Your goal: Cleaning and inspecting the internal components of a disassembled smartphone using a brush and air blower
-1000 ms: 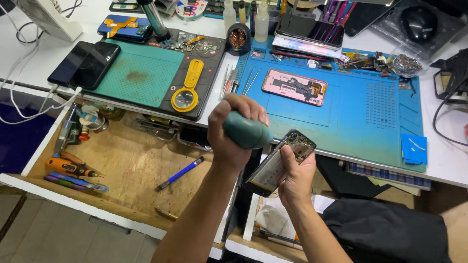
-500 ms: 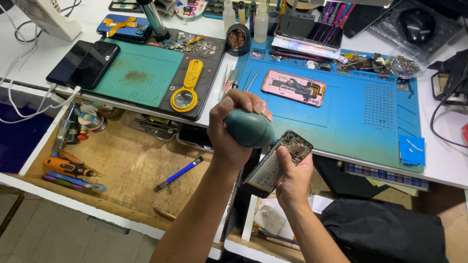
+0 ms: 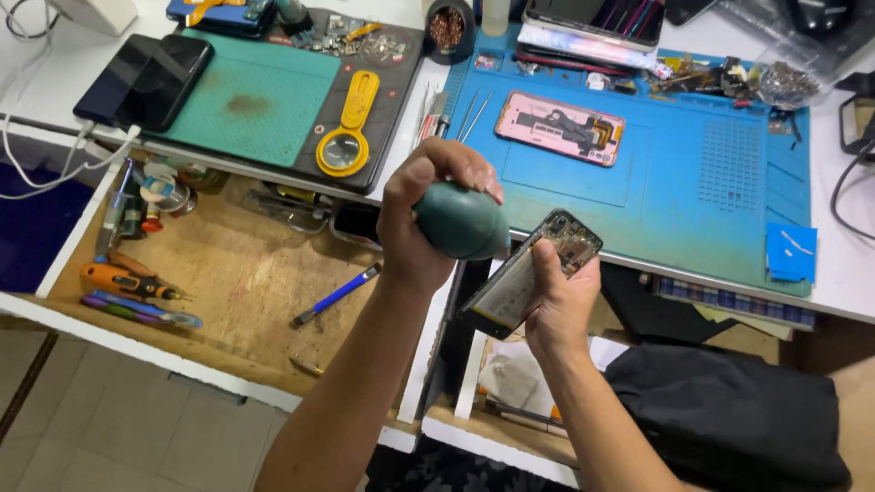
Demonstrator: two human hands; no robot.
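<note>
Opened black smartphone chassis, gripped edgewise by the right hand beyond the blue mat's front edge, looks light and fragile; left hand squeezes a soft green rubber blower bulb.

Workbench: white top.
On it, 12 o'clock: blue repair mat.
11 o'clock: green cutting mat, black phone.

Round green air blower beside tilted, opened phone showing its innards.
</note>
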